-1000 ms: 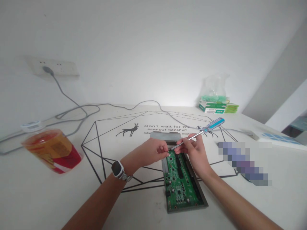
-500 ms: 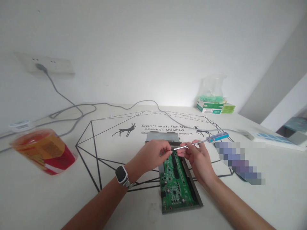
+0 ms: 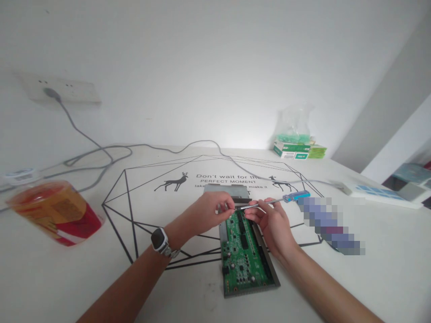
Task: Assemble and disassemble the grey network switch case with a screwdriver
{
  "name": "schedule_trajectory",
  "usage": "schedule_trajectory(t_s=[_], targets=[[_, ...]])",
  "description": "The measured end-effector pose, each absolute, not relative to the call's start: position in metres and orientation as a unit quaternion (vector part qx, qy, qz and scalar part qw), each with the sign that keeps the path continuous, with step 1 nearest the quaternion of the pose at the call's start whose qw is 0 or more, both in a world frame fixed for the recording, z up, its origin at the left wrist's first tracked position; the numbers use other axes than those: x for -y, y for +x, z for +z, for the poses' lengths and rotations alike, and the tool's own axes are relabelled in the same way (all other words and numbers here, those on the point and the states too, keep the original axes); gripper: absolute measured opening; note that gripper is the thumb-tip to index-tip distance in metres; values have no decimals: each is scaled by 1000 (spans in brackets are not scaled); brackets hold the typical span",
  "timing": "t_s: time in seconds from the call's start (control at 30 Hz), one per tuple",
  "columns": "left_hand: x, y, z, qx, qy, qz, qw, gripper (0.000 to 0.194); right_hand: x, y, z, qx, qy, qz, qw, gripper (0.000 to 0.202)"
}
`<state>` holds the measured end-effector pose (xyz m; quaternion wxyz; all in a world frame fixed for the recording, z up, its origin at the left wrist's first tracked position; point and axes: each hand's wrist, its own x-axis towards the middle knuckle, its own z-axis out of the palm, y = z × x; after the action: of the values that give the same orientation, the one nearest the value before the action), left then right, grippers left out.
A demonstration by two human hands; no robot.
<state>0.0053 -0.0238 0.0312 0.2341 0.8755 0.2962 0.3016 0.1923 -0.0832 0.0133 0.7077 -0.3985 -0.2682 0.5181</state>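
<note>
My right hand [image 3: 272,220] grips a screwdriver [image 3: 296,196] by its metal shaft, and the clear blue handle points away to the right. Its tip meets the fingertips of my left hand [image 3: 215,209], which are pinched together. Whatever sits in that pinch is too small to make out. Below both hands lies a green circuit board [image 3: 244,255] in a grey metal frame. A flat grey metal panel [image 3: 229,190] shows behind it, partly covered by my left hand. My left wrist wears a watch with a white case.
An orange and red plastic cup [image 3: 57,213] stands at the left. A grey cable [image 3: 208,141] runs along the back from the wall socket [image 3: 67,92]. Green and white boxes [image 3: 291,150] sit back right, near a white power strip [image 3: 380,194] and a pixelated object [image 3: 332,226].
The whole view has shifted slightly, so everything appears a little further left. Both hands keep nearly the same pose over the board, the screwdriver tip still at my left fingertips.
</note>
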Motion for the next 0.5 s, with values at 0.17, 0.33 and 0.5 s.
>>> schedule_trajectory(t_s=[0.17, 0.33, 0.5], targets=[[26, 8, 34, -306, 872, 311, 224, 9, 82, 192, 15, 253, -406, 521, 707, 44], [22, -4, 45, -323, 872, 306, 203, 13, 80, 196, 15, 232, -406, 503, 727, 48], [6, -35, 45, -414, 874, 184, 175, 16, 79, 202, 18, 232, -399, 491, 739, 47]])
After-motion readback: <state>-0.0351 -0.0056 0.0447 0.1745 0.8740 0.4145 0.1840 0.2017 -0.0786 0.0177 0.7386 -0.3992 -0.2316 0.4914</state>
